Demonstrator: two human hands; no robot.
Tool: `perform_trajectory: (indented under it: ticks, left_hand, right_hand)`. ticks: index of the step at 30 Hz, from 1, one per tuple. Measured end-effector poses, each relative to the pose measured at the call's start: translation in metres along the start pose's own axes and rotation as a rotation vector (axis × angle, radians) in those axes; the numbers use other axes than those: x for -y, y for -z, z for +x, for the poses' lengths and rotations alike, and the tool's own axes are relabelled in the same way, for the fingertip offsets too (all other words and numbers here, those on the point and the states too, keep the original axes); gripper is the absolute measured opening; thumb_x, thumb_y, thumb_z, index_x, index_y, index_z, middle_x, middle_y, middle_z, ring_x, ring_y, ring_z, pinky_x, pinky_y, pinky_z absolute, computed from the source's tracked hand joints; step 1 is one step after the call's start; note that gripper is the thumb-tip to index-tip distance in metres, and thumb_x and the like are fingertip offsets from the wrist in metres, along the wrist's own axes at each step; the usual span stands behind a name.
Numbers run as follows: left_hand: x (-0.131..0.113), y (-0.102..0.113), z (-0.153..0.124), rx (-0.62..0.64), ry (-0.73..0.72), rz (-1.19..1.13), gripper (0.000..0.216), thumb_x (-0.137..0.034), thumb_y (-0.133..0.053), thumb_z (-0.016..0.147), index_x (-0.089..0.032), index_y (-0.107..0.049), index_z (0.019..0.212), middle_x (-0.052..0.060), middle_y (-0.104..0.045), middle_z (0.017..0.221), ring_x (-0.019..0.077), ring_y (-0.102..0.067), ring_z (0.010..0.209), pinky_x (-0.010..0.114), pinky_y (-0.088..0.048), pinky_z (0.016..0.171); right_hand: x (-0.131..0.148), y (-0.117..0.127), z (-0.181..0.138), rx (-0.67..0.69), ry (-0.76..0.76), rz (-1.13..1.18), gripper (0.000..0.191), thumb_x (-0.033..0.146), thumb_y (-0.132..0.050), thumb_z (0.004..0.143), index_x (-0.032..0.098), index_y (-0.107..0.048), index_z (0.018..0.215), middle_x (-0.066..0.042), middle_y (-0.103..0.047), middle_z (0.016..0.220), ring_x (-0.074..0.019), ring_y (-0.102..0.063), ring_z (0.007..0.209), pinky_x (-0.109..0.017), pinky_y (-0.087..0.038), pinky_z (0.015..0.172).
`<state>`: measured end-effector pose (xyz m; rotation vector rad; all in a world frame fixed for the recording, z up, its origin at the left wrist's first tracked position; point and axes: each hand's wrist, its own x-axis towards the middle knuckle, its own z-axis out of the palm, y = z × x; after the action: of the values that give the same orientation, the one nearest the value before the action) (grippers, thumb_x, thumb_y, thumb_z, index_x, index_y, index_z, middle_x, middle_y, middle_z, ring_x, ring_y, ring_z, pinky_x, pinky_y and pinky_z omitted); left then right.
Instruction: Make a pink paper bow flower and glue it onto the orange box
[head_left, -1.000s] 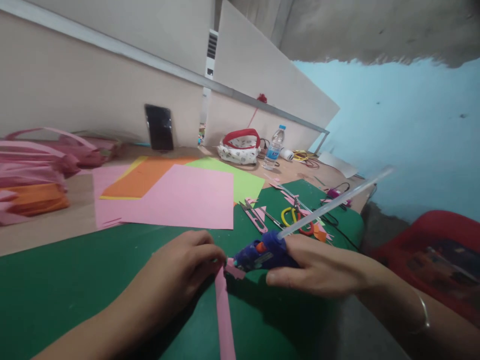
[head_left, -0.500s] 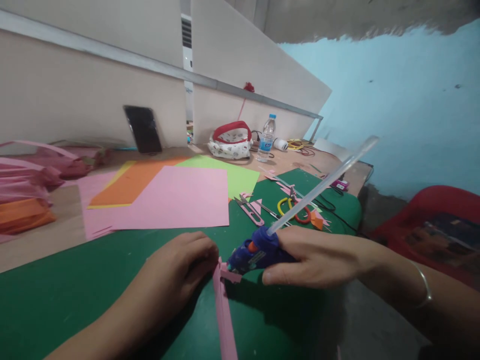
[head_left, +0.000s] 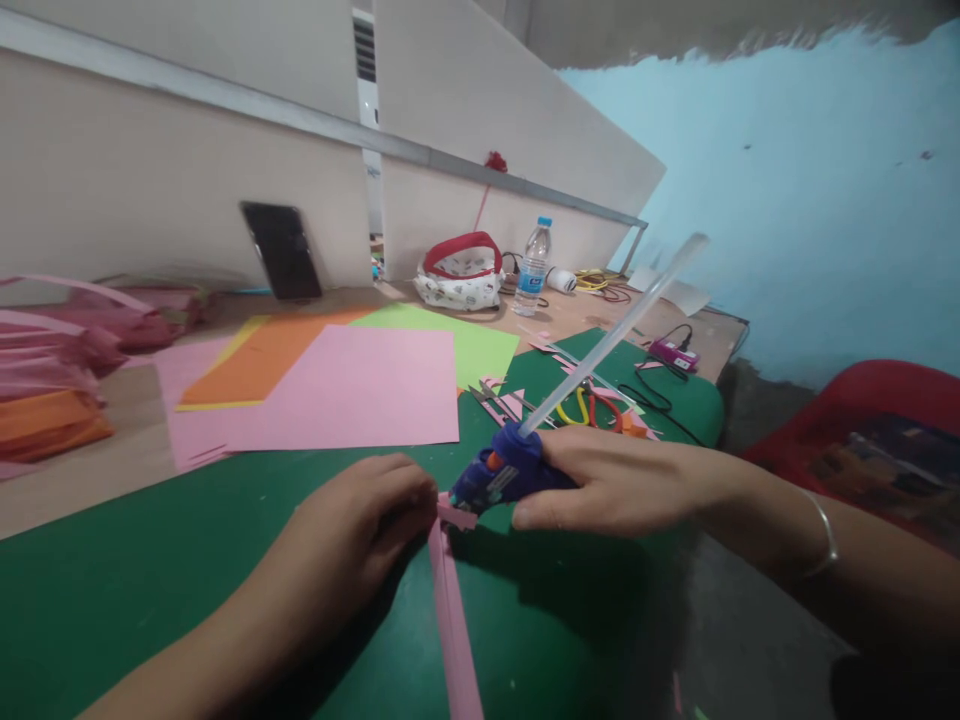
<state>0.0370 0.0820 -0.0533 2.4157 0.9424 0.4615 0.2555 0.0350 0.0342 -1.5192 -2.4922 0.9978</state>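
My right hand is wrapped round a blue hot glue gun, whose long clear glue stick juts up and to the right. The gun's nozzle is at the top end of a folded pink paper strip; whether it touches the paper I cannot tell. A short pink flap sticks out to the right there, just under the nozzle. My left hand is closed with its fingertips pinching the strip's top end from the left. The strip runs down toward me over the green tabletop.
Pink paper, an orange sheet and a green sheet lie beyond my hands. Thread snips, pliers and paper scraps sit behind the glue gun. Farther back are a phone, a pouch and a water bottle.
My right hand and the glue gun have shifted slightly left and up, and the glue stick leans further left. The nozzle is closer to the strip's top end. My left hand keeps its pinch.
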Motion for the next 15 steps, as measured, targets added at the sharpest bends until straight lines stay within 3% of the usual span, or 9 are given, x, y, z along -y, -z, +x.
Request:
perform_trajectory:
  ticks: [8,15]
  left_hand:
    - [0.002,0.000,-0.002,-0.006,-0.007,-0.017,0.016,-0.025,-0.045,0.085,-0.021,-0.053,0.072,0.002,-0.058,0.077,0.0198,-0.054,0.076,0.032,-0.040,0.065]
    - [0.000,0.000,0.000,0.000,-0.002,-0.015,0.020,-0.026,-0.042,0.087,-0.020,-0.053,0.072,0.002,-0.057,0.078,0.0191,-0.054,0.076,0.032,-0.040,0.066]
  right_hand:
    - [0.001,-0.001,-0.004,0.074,-0.016,0.079,0.021,0.036,-0.056,0.084,0.014,-0.057,0.083,0.002,-0.049,0.070,-0.0100,-0.045,0.063,-0.019,-0.037,0.053]
    - [0.004,-0.003,-0.016,0.146,0.060,0.123,0.018,0.032,-0.057,0.085,0.015,-0.059,0.090,0.003,-0.052,0.074,-0.0095,-0.047,0.066,-0.017,-0.040,0.058]
